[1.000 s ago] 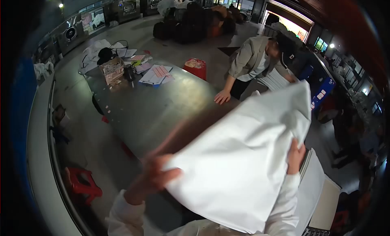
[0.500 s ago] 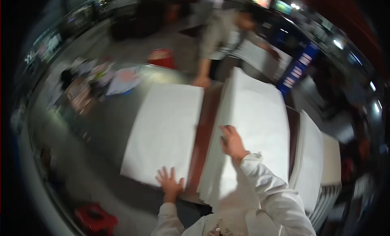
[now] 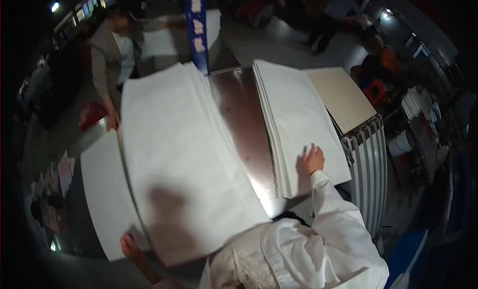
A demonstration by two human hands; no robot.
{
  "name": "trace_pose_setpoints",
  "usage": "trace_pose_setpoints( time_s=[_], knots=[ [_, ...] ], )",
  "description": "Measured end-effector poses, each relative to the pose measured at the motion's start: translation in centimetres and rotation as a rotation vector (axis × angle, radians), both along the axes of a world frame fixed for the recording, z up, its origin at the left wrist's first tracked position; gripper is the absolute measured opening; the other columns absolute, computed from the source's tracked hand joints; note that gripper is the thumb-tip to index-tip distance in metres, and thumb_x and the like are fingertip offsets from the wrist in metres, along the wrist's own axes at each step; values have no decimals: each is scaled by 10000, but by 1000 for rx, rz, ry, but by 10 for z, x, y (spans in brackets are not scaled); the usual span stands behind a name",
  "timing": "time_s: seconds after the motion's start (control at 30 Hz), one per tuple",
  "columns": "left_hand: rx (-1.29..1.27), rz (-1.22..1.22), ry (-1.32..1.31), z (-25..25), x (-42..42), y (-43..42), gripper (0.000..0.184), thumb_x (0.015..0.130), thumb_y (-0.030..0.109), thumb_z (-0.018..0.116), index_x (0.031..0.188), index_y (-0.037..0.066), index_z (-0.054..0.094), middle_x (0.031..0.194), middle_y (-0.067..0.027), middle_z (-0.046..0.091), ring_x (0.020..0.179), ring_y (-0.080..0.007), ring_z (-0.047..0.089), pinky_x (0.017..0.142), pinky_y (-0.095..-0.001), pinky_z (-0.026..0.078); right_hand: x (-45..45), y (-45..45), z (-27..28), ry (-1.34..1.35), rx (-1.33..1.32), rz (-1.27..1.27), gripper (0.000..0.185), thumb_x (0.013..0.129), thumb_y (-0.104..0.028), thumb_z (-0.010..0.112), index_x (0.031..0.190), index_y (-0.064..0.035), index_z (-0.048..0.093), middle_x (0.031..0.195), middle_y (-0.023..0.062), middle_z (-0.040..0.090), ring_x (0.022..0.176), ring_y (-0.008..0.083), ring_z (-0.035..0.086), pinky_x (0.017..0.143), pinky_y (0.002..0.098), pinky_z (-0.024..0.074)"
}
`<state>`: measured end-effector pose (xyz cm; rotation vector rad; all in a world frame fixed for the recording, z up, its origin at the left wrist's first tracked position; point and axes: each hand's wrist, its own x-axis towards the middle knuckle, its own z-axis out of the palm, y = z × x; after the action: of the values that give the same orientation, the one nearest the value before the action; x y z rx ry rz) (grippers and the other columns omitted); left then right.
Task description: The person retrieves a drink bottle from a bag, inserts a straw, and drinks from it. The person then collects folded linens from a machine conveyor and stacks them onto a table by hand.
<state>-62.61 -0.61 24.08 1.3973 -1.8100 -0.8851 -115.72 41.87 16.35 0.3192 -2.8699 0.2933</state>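
Observation:
My left hand (image 3: pixel 129 245), fingers curled together, is at the near edge of a large white sheet (image 3: pixel 107 189) on the left. Whether it pinches that edge I cannot tell. In the middle lies a thick stack of large white sheets (image 3: pixel 174 134), with a shadow across its near part. My right hand (image 3: pixel 313 159) is over a second stack of white sheets (image 3: pixel 298 115) on the right. Its fingers are spread and hold nothing; whether they touch the top sheet is unclear.
A brown board (image 3: pixel 343 97) lies beyond the right stack, above a grey slatted rack (image 3: pixel 371 164). Between the stacks shows a shiny tabletop (image 3: pixel 241 119). A blue post (image 3: pixel 197 35) stands behind. A co-worker (image 3: pixel 112 55) at the far left reaches toward the left sheet.
My view has swung right. My right hand has gone from the middle stack to the right stack. My left hand, spread flat on the left sheet before, is now curled at its near edge.

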Motion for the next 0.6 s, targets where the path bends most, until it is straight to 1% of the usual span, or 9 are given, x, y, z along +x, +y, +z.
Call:
trace_pose_setpoints(
  time_s=[0.1,0.13,0.17,0.2,0.23,0.37,0.47,0.57,0.6],
  knots=[
    [33,-247,449,54,-126,119,258,944,184,410,909,-21,562,945,-127,558,803,-191,546,774,-313,455,-49,109,-45,-273,209,-324,617,875,-462,385,1375,-111,295,1365,233,305,1275,392,264,1002,519,243],
    [92,-565,564,60,-175,162,235,930,155,420,951,-21,575,979,-145,561,849,-203,548,797,-345,452,-65,135,-50,-314,174,-306,641,889,-527,280,1403,-144,245,1421,219,216,1323,383,169,1030,537,154],
    [161,-609,320,60,-216,207,236,919,135,419,1002,-24,572,1040,-153,566,899,-223,557,824,-366,446,-81,155,-60,-260,156,-275,630,889,-508,320,1395,-138,258,1414,225,225,1312,384,197,1011,545,192],
    [290,-606,561,4,-251,252,226,896,120,458,1039,-17,567,1054,-152,585,903,-243,576,812,-347,449,-92,168,-64,-208,131,-205,627,890,-495,338,1392,-127,258,1369,243,283,1269,400,260,989,535,239],
    [77,-759,57,36,-303,285,244,867,110,507,1076,-9,549,994,-151,599,895,-256,586,793,-337,451,-97,179,-63,-162,102,-145,625,892,-482,355,1388,-116,258,1325,262,342,1225,416,324,967,524,285],
    [399,-742,-222,-88,-393,366,329,807,189,595,1054,-22,541,911,-195,590,846,-339,577,747,-372,450,-115,204,-49,-348,-126,-71,609,893,-406,418,1346,-20,291,1062,292,514,992,449,478,874,476,387],
    [188,-603,-107,-149,-397,382,404,778,218,625,1082,-31,532,882,-205,599,813,-356,582,733,-399,456,-124,218,-63,-315,-185,-39,625,879,-421,447,1320,5,326,1088,299,499,1022,442,472,884,481,380],
    [418,-620,-382,-95,-406,374,429,768,214,632,1100,-34,525,863,-192,611,797,-346,596,725,-397,469,-125,228,-68,-361,-252,-34,651,864,-448,465,1310,11,341,1108,304,491,1036,446,467,893,476,377],
    [459,-618,-274,-96,-410,377,418,771,210,631,1097,-30,528,868,-177,615,794,-325,600,718,-389,474,-128,232,-73,-381,-278,-26,661,859,-457,471,1307,13,345,1118,305,488,1042,448,464,897,473,376]
  ],
)
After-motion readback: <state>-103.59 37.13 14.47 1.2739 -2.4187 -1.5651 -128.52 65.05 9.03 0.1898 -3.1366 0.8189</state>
